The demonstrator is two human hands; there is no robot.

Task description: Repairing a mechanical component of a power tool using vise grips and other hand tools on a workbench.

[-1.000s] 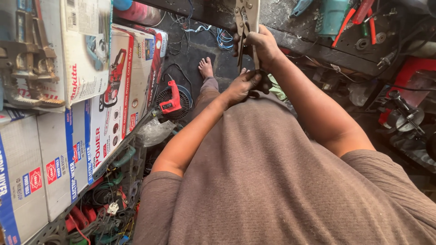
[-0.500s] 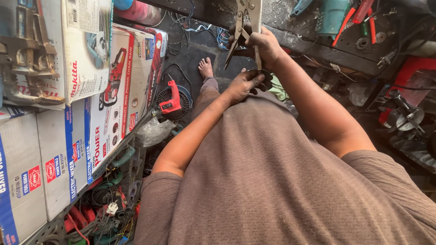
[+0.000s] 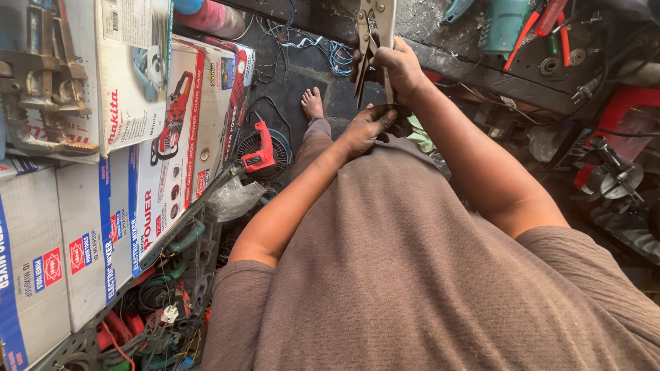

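The right hand holds the locking pliers upright, grip wrapped around their handles, while the left hand pinches their lower end, steadying them.

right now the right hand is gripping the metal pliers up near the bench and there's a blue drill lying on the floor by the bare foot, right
Not quite: the drill on the floor by the bare foot is red, not blue, as the head view shows. The rest holds: the right hand grips the metal pliers up near the bench.

white tool cartons stacked left, red-blue labels
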